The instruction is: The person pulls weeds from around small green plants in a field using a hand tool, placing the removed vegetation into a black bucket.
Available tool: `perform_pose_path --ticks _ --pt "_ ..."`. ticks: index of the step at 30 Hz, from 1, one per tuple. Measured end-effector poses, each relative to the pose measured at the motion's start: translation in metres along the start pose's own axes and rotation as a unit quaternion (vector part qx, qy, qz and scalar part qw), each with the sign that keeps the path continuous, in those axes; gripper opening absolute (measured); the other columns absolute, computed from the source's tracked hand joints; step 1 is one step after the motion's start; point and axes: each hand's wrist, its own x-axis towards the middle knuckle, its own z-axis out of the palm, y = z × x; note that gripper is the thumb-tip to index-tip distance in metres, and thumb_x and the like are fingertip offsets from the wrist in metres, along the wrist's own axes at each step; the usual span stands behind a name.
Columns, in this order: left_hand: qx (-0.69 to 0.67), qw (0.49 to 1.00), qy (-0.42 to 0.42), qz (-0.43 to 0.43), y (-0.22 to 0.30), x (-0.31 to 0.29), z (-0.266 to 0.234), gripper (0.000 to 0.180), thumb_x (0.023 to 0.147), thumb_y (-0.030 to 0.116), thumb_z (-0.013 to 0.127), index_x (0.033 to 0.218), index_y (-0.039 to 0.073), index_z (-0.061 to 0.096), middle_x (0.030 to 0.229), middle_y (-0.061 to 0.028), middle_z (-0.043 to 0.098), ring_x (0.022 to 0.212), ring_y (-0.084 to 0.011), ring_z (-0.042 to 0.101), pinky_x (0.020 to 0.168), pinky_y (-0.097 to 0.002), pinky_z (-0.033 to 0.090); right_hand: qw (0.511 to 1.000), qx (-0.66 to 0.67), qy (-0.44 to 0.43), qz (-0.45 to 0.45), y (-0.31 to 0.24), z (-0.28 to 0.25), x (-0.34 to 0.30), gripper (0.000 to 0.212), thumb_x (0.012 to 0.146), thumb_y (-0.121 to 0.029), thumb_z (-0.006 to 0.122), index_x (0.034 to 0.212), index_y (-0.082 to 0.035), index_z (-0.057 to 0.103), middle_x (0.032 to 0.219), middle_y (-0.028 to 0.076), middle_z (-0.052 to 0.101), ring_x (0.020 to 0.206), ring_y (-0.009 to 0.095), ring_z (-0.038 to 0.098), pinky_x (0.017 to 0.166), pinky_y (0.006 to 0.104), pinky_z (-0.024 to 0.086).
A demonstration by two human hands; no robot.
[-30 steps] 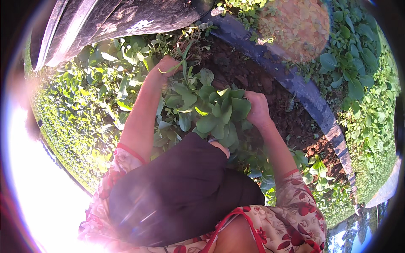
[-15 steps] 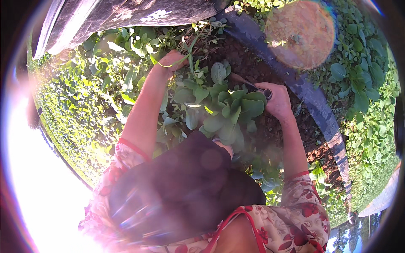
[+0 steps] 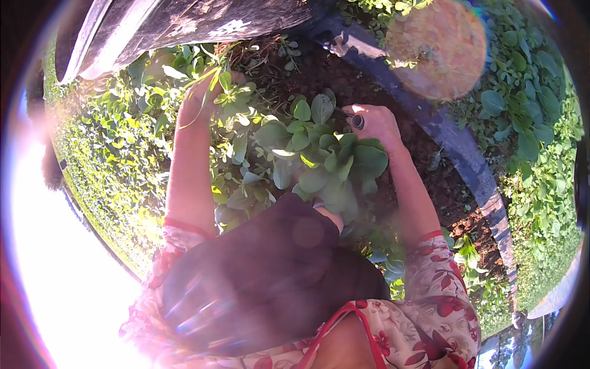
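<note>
handle (image 3: 357, 122) is gripped by right hand (image 3: 377, 126), above right of centre; left hand (image 3: 204, 92), upper left, is partly hidden by leaves (image 3: 233, 96), its grip cannot be told.

We looked down through the left head-worn fisheye.
From close above, we faced the ground (image 3: 437, 187), with the dark clothing (image 3: 258, 264) near, the leafy plant (image 3: 332, 165) farther off, and edges bending toward the rim.
</note>
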Motion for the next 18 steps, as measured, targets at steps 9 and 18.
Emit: perform_pose_path --ticks 9,18 --pt "0.212 0.976 0.05 -0.026 0.032 0.003 0.035 0.044 0.078 0.015 0.069 0.114 -0.005 0.054 0.099 -0.0224 0.066 0.101 -0.0306 0.063 0.085 -0.0382 0.05 0.994 0.071 0.082 -0.004 0.007 -0.002 -0.016 0.025 0.074 -0.014 0.066 0.099 -0.011 0.07 0.09 0.013 0.068 0.08 0.03 0.066 0.074 0.038 0.053" --pt "0.584 0.801 0.02 -0.128 0.054 -0.003 0.144 0.082 0.074 0.02 0.066 0.143 0.009 0.022 0.143 -0.0229 0.03 0.116 -0.0361 0.055 0.094 -0.0458 0.046 0.992 0.112 0.037 -0.043 -0.017 0.041 0.055 0.023 0.074 -0.019 0.059 0.093 -0.01 0.069 0.079 0.016 0.065 0.077 0.038 0.062 0.069 0.0429 0.05"
